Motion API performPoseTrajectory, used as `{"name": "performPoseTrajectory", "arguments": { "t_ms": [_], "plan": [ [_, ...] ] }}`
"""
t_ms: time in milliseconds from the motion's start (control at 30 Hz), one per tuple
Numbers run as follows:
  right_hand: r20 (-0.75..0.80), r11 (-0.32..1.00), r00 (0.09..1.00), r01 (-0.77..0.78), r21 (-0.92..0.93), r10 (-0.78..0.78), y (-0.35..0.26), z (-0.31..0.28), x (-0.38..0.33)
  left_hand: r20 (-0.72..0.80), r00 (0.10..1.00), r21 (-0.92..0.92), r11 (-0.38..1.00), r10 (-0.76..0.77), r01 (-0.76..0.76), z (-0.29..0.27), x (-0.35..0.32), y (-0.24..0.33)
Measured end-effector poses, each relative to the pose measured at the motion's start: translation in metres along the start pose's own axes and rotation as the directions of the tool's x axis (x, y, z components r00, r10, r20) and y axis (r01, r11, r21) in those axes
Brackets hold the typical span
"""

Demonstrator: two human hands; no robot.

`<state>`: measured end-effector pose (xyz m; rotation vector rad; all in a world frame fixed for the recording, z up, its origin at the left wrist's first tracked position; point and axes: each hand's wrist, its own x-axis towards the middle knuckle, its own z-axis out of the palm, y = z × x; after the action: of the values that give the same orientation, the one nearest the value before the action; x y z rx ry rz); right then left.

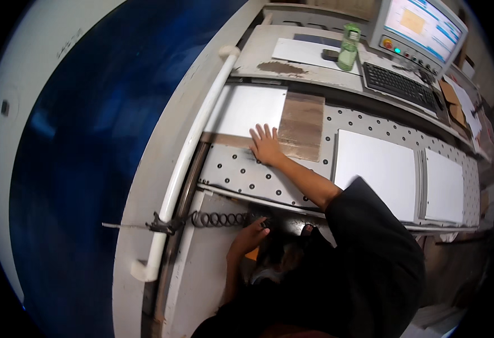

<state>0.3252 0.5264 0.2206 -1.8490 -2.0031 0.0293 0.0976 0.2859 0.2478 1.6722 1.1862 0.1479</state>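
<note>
White sheet point(250, 110) lies flat, just ahead of our right hand point(266, 147) and off to its left, so that hand is the nearer one. The part we see looks a bit longer from side to side than from front to back. Our right hand is palm down, with its fingers spread wide over the sheet's near right corner, and it grips nothing. Our left hand point(251, 236) is lower down, well back from the sheet, with bent fingers; we cannot tell if it has hold of anything.

Far to the left of both hands we see a big blue panel point(89, 141). Under our right hand is a pale table point(233, 169) with black dots. To that hand's left runs a long white bar point(186, 158), in the way along the sheet's left side. Past our right arm lies a large white board point(376, 169). Right beside our right hand, a brown board point(303, 129) pokes out from under the sheet. Far ahead of it, to the right, we see a screen point(427, 28), a keyboard point(399, 84) and a green bottle point(348, 50).
</note>
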Motion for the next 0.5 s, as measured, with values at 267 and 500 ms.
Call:
{"name": "performPoseTrajectory", "arguments": {
  "t_ms": [267, 500],
  "plan": [
    [0.048, 0.998, 0.997, 0.057, -0.018, -0.056, 0.01, -0.024, -0.079, -0.175, 0.934, -0.116, 0.936, 0.31, -0.333, -0.053, 0.057, 0.064],
    [0.085, 0.981, 0.996, -0.021, 0.195, 0.004, 0.009, -0.084, -0.191, -0.715, 0.587, 0.473, 0.881, 0.38, 0.007, -0.133, 0.159, 0.039]
  ]
}}
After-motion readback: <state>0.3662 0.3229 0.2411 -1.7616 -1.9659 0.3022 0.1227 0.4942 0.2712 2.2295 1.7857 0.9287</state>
